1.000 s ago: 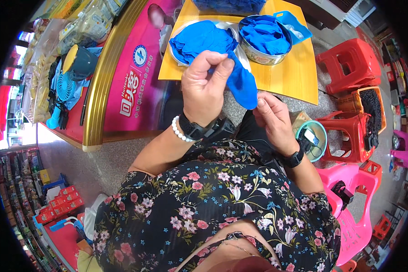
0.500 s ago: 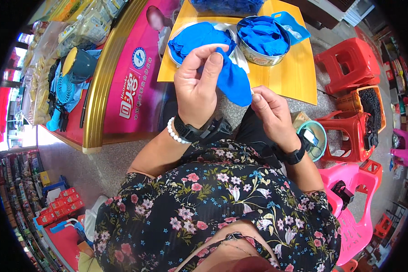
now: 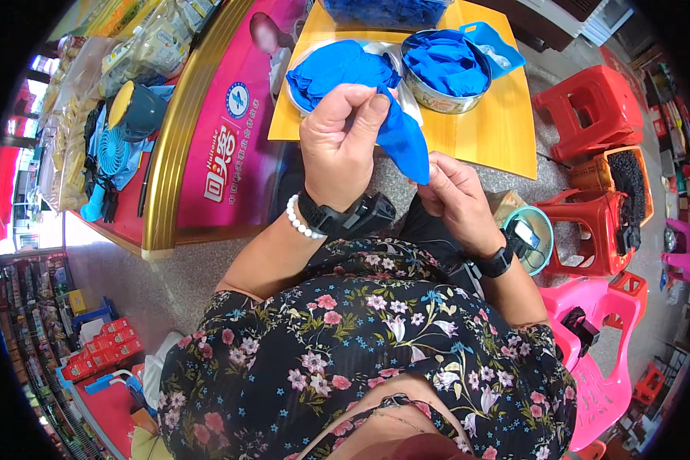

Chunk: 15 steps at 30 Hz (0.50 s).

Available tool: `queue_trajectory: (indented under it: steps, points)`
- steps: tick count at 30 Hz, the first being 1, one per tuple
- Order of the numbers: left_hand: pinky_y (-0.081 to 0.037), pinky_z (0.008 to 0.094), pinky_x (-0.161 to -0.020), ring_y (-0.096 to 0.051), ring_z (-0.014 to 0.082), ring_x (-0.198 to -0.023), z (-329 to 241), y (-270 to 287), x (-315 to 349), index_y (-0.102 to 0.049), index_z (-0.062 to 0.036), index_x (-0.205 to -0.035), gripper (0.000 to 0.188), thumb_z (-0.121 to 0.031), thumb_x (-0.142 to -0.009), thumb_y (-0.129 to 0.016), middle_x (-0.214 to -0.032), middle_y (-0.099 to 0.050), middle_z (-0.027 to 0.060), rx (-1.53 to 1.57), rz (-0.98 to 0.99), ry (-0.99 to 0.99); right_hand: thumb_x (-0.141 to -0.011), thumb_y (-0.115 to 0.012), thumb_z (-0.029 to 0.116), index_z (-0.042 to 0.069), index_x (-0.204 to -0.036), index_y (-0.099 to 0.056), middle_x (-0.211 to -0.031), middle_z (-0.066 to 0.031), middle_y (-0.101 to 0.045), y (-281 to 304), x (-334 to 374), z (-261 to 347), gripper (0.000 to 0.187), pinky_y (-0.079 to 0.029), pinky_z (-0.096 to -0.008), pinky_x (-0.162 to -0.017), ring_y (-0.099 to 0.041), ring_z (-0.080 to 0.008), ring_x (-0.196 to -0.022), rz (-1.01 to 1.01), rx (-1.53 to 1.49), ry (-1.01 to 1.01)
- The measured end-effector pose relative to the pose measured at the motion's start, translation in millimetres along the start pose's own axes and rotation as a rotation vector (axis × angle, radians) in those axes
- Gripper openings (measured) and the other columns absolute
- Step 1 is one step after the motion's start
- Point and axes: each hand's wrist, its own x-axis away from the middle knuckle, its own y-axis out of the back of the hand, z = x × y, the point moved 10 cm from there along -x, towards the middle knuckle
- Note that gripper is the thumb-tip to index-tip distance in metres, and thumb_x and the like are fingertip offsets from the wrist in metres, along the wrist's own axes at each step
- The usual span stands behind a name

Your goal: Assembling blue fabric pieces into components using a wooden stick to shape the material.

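Observation:
A blue petal-shaped piece of thin cloth (image 3: pixel 404 142) is stretched between my two hands. My left hand (image 3: pixel 343 138) pinches its upper end between thumb and forefinger. At the lower tip, the thumb and fingers of my right hand (image 3: pixel 454 193) are closed on the cloth; what lies under those fingertips is hidden. Just beyond my left hand, a white bowl (image 3: pixel 297 104) is heaped with similar blue pieces (image 3: pixel 337 70). To its right stands a round tin (image 3: pixel 445 101), also filled with blue pieces.
Bowl and tin stand on a yellow board (image 3: pixel 506 126), with a clear box (image 3: pixel 387 14) of blue pieces behind. A light-blue basket (image 3: pixel 498 47) adjoins the tin. On the left is a pink, gold-edged counter (image 3: pixel 157 203); red stools (image 3: pixel 590 107) and a pink chair (image 3: pixel 602 383) stand right.
The blue piece has shifted slightly right and hangs narrower. My left hand has moved a little down, and my right hand slightly down and left. Both keep their pinch.

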Motion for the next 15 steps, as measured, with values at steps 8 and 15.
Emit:
queue_trajectory:
  steps: [8, 15]
  points:
    - [-0.039, 0.0172, -0.065, -0.048, 0.0020, -0.072, 14.7, -0.1, -0.1, -0.061, -0.0013, -0.092, 0.010, -0.011, -0.090, -0.059, -0.090, -0.065, 0.0018, 0.074, 0.039, 0.132, -0.097, -0.046, 0.022, 0.000, -0.101, -0.060, -0.068, 0.0062, -0.046, 11.4, -1.6, 16.8, 0.026, -0.031, -0.0179, -0.052, -0.037, -0.0017, -0.060, -0.098, 0.295, 0.108]
    - [-0.041, 0.0169, -0.065, -0.050, 0.0022, -0.072, 28.2, 7.8, -7.0, -0.062, -0.0012, -0.093, 0.010, -0.010, -0.089, -0.060, -0.086, -0.062, -0.0007, 0.065, 0.014, 0.164, -0.096, -0.049, 0.022, 0.001, -0.092, -0.061, -0.068, 0.0062, -0.047, 19.0, -5.2, 8.1, 0.025, -0.033, -0.0186, -0.054, -0.039, -0.0024, -0.062, -0.038, 0.290, 0.040]
